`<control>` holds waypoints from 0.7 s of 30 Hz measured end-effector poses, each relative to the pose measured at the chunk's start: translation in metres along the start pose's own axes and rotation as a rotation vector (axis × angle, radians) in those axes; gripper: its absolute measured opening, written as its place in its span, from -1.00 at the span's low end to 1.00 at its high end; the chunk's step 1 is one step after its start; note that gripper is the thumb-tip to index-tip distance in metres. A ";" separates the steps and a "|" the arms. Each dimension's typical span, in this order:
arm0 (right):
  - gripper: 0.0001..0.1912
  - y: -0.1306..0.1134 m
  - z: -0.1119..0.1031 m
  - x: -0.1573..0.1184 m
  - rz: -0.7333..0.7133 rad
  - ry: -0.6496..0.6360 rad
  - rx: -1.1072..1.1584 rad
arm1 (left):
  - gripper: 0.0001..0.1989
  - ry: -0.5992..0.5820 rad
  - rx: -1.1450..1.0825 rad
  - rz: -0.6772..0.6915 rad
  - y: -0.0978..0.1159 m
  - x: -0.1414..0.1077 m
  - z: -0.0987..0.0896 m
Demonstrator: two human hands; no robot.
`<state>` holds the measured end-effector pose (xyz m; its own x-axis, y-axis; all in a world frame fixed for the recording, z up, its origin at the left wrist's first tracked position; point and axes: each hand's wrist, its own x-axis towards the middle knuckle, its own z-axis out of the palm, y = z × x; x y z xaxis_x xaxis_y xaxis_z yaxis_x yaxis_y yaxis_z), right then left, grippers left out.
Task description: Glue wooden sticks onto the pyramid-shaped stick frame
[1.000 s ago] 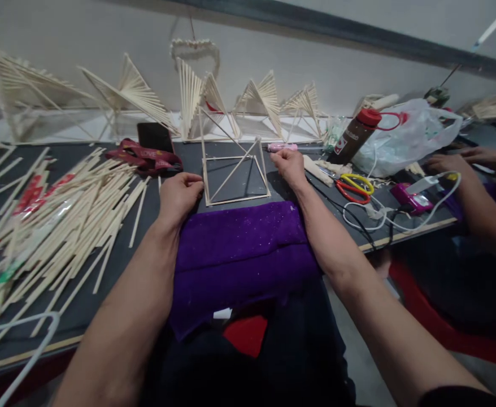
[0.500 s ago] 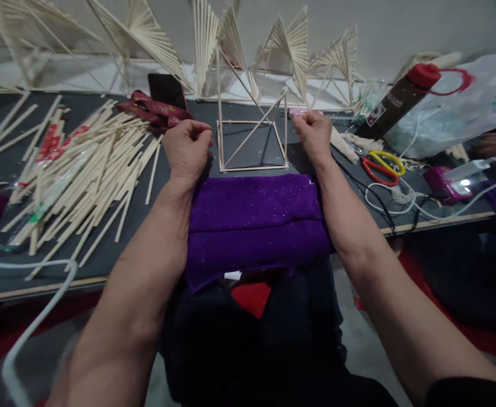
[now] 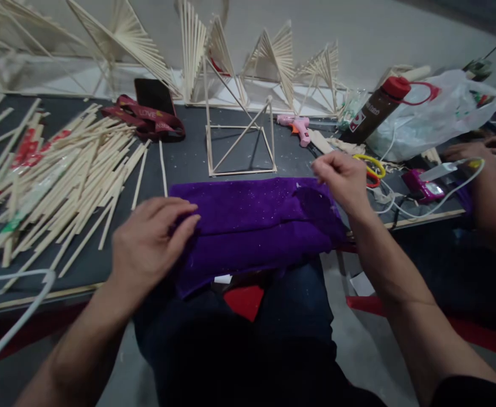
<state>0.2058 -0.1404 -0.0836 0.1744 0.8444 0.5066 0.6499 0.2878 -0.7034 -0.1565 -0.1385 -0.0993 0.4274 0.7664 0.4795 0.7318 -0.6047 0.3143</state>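
A purple cloth [image 3: 239, 209], folded and dotted with pale specks, lies along the table's front edge and hangs over my lap. By its left end is my left hand [image 3: 146, 240], fingers stretched and thumb a little apart, holding nothing. My right hand [image 3: 343, 181] hovers over the cloth's right end with its fingers curled in, and nothing shows in it. Just beyond the cloth stands a frame of thin wooden sticks [image 3: 242, 171], with a square base, uprights and crossing diagonals. A pink glue gun [image 3: 299, 127] rests on the table to the frame's right.
Loose wooden sticks [image 3: 82, 186] pile up at left, beside a maroon lanyard [image 3: 146, 116] and a phone [image 3: 152, 93]. Twisted stick models [image 3: 277, 56] line the back. At right are a bottle [image 3: 373, 110], scissors [image 3: 373, 164], a plastic bag [image 3: 434, 113] and another person's hands [image 3: 470, 155].
Both hands have come back from beside the stick frame toward the cloth and moved farther apart. My left fingers have uncurled. The glue gun, earlier mostly behind my right hand, now shows fully.
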 end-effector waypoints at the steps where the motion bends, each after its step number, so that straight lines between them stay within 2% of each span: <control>1: -0.86 0.001 0.000 -0.011 -0.034 -0.050 -0.077 | -0.78 0.017 0.030 0.031 0.001 -0.010 0.005; 5: -0.80 0.010 0.006 -0.024 0.020 -0.204 -0.263 | -0.76 -0.014 0.146 0.047 0.003 -0.030 0.023; 8: -0.73 0.016 0.016 -0.017 0.087 -0.340 -0.473 | -0.74 -0.038 0.168 0.046 0.002 -0.032 0.024; 11: -0.76 0.017 0.023 -0.009 0.119 -0.410 -0.591 | -0.78 -0.068 0.161 0.064 -0.001 -0.031 0.019; 14: -0.85 0.019 0.024 -0.001 0.162 -0.461 -0.511 | -0.81 -0.081 0.170 0.070 -0.007 -0.029 0.016; 17: -0.87 0.027 0.020 0.004 0.239 -0.492 -0.298 | -0.80 -0.085 0.199 0.084 -0.013 -0.030 0.015; 19: -0.84 0.034 0.013 0.004 0.300 -0.423 -0.151 | -0.78 -0.075 0.228 0.086 -0.016 -0.032 0.014; 21: -0.81 0.038 0.000 0.001 0.342 -0.295 -0.072 | -0.76 -0.058 0.259 0.079 -0.019 -0.035 0.013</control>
<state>0.2306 -0.1283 -0.1096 0.1764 0.9810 0.0807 0.6434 -0.0529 -0.7637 -0.1784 -0.1513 -0.1325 0.5126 0.7347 0.4443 0.8031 -0.5934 0.0547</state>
